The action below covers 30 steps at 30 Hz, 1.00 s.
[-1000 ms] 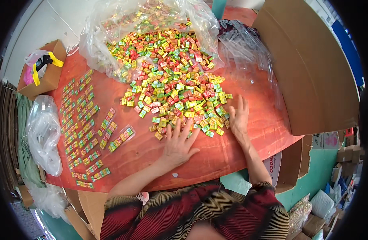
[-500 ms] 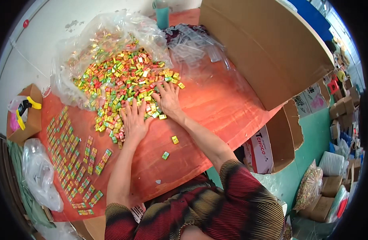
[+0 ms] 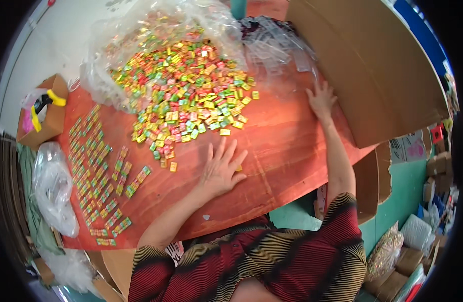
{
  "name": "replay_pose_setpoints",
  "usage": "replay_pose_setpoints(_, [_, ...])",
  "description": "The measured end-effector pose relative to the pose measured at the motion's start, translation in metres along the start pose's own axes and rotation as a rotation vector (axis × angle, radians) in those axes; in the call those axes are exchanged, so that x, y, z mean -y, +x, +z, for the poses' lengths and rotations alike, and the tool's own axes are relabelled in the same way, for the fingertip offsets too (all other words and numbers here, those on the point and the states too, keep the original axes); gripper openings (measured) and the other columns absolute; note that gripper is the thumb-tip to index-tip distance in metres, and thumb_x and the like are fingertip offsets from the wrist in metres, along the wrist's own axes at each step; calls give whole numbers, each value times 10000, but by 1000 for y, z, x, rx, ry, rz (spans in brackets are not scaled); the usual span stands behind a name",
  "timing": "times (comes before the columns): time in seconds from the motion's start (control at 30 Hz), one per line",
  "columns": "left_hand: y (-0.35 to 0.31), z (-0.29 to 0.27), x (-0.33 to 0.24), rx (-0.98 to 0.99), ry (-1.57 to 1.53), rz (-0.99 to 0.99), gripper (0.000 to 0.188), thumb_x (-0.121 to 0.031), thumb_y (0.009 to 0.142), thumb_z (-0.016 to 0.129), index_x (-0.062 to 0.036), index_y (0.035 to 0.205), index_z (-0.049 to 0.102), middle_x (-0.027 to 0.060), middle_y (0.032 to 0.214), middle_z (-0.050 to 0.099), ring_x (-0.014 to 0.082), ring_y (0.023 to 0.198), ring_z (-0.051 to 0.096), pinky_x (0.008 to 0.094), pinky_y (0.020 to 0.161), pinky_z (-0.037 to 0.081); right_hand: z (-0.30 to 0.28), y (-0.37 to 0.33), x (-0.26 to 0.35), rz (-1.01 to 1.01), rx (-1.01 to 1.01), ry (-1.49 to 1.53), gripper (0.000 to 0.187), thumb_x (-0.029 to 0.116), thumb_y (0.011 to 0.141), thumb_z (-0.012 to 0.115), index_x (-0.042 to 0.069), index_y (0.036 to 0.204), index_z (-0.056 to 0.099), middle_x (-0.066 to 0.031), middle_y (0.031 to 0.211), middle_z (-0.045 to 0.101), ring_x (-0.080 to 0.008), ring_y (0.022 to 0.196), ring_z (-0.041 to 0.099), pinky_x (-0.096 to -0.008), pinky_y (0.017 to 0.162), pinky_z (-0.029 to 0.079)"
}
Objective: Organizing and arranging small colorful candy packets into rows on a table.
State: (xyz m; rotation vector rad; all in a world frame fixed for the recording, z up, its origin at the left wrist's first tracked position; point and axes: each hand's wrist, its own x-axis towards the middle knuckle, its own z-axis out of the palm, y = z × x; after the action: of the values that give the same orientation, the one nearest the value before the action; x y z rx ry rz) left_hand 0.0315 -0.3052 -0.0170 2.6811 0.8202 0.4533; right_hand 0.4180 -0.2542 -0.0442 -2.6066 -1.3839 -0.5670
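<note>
Sorting looks like the step in hand: I see my left hand (image 3: 222, 170) lying flat and open on the orange desk (image 3: 282, 156), fingers spread, gripping nothing, just below the heap of small coloured packets (image 3: 188, 95) spilling from a clear bag (image 3: 116, 60) toward the far edge. My right hand (image 3: 321, 98) rests open near the cardboard sheet (image 3: 372, 70) at the right edge. Neat rows of packets (image 3: 98, 171) line the left edge. Next, I judge, calls for drawing loose packets nearer.
</note>
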Motion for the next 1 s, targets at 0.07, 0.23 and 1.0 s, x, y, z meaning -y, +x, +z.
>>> replay_pose_setpoints(0.07, [15, 4, 6, -25, 50, 23, 478, -365, 746, 610, -138, 1161, 540, 157, 1367, 301, 393, 1274, 224, 601, 1001, 156, 3, -6, 7, -39, 32, 96, 416, 393, 816, 521, 151, 1154, 519, -156, 1295, 380, -356, 1211, 333, -607, 912, 300])
replay_pose_setpoints(0.23, [46, 4, 42, -178, 229, -15, 330, -304, 778, 595, -171, 1080, 607, 149, 1313, 380, 390, 1262, 256, 597, 1002, 158, -31, -60, 36, -189, 4, 350, 285, 275, 796, 567, 150, 1051, 591, -149, 1292, 404, -364, 1159, 389, -551, 917, 313])
replay_pose_setpoints(1.0, [-47, 22, -37, -149, 31, 36, 348, -260, 745, 627, -64, 1030, 589, 165, 1166, 475, 364, 1150, 399, 528, 957, 289, -97, -187, 75, -595, -4, 645, 162, 134, 736, 600, 143, 893, 642, -108, 1156, 492, -352, 1196, 365, -576, 979, 236])
